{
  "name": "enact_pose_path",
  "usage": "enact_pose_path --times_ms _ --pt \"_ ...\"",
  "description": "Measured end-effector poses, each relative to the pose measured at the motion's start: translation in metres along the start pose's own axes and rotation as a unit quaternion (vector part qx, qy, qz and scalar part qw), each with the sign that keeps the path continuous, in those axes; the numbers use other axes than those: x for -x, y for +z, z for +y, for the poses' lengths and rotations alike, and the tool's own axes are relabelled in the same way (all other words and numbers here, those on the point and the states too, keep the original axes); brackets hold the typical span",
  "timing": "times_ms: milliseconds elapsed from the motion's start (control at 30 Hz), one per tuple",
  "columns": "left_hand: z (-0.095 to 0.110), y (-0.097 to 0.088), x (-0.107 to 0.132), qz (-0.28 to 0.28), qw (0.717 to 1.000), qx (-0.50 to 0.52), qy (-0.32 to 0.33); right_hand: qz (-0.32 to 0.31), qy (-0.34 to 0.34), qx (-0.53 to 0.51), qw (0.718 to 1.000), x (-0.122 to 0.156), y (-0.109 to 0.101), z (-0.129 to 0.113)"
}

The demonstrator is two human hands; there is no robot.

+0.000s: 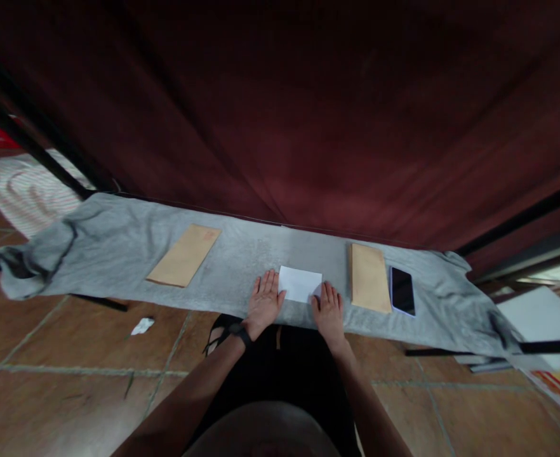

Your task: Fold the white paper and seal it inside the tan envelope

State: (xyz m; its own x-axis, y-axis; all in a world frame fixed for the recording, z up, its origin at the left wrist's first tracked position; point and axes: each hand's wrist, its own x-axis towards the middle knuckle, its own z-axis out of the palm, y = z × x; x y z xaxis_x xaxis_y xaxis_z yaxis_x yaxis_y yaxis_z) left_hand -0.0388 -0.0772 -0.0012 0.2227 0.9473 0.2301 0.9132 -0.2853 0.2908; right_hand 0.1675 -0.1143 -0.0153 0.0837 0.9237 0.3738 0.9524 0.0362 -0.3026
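Observation:
A folded white sheet of paper (300, 283) lies on a grey cloth (118, 247) spread over a narrow table. My left hand (263, 301) rests flat at the paper's left edge, fingers stretched out and touching it. My right hand (328, 308) lies flat at its lower right corner, fingers extended onto the paper. Neither hand grips anything. A dark band sits on my left wrist.
A brown envelope (185, 255) lies to the left on the cloth, another brown envelope (369, 277) to the right beside a dark phone (402, 291). A dark red curtain (308, 114) hangs behind. A crumpled paper scrap (141, 326) lies on the tiled floor. White boards (541, 317) sit at right.

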Motion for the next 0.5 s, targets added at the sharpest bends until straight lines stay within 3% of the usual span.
enact_pose_path --times_ms 200,333,500 --pt "0.014 -0.007 -0.012 -0.006 0.994 0.078 -0.072 -0.003 0.106 -0.041 0.993 -0.026 -0.003 -0.004" --pt "0.020 -0.012 -0.017 0.018 0.981 0.155 -0.117 -0.017 0.104 -0.104 0.989 -0.038 -0.004 0.004" --pt "0.022 -0.014 -0.019 0.029 0.958 0.246 -0.145 -0.035 0.105 -0.109 0.988 -0.039 -0.002 0.009"
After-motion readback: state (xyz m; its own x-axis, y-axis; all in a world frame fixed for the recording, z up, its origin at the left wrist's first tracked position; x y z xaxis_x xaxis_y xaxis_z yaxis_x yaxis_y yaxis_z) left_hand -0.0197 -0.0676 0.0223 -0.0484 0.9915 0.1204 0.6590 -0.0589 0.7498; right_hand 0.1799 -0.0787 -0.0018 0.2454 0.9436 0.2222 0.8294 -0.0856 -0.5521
